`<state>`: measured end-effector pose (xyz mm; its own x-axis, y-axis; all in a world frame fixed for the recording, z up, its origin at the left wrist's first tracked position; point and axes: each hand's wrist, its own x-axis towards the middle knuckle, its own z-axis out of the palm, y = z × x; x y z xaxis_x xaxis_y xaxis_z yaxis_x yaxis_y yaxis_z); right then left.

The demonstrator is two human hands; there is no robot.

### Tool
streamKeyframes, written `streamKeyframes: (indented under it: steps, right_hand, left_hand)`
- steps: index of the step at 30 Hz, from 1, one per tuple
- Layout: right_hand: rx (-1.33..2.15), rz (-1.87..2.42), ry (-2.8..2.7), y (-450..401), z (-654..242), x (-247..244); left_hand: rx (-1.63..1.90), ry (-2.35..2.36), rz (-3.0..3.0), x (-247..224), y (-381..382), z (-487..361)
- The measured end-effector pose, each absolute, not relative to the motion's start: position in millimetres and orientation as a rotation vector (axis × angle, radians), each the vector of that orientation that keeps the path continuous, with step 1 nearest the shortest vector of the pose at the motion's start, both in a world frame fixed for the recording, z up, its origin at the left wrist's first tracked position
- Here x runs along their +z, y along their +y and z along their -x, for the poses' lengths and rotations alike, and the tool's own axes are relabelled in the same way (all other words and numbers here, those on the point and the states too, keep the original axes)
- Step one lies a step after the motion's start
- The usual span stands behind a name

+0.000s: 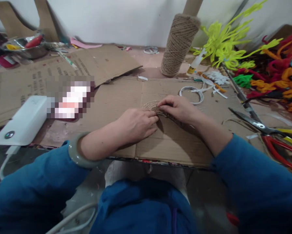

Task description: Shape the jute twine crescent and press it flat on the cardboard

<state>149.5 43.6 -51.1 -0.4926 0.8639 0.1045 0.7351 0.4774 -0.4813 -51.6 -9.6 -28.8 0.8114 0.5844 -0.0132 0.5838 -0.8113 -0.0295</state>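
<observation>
Left hand (138,125) and right hand (179,109), close together
Left arm (97,143) points to two o'clock, fingers (149,123) bent; right arm (210,131) points to ten, fingertips (162,101) pinching.

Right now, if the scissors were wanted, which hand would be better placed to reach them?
Probably the right hand: the scissors lie on its side. The left hand is farther off and would likely have to reach across. Both hands are at the coiled twine, though.

Clear passage ran across the cardboard sheet (116,94) between phone (74,97) and left hand (138,125); twine spool (179,45) blocked the back; tape roll (201,97) and scissors (260,126) obstructed the right.
</observation>
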Motion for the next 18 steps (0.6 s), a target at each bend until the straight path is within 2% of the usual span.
streamKeyframes:
  steps: [4, 9, 18]
  right_hand:
    - [0.431, 1.353, -2.166, 38, -167, -57]
    - [0.231, 1.208, -2.368, 32, -165, -57]
    - [0.203, 1.362, -2.553, 42, -145, -54]
  left_hand:
    - [0.069, -1.017, 2.955, -27, -11, 51]
    - [0.080, -1.021, 2.943, -25, -12, 50]
    - [0.042, -1.031, 2.955, -27, -10, 50]
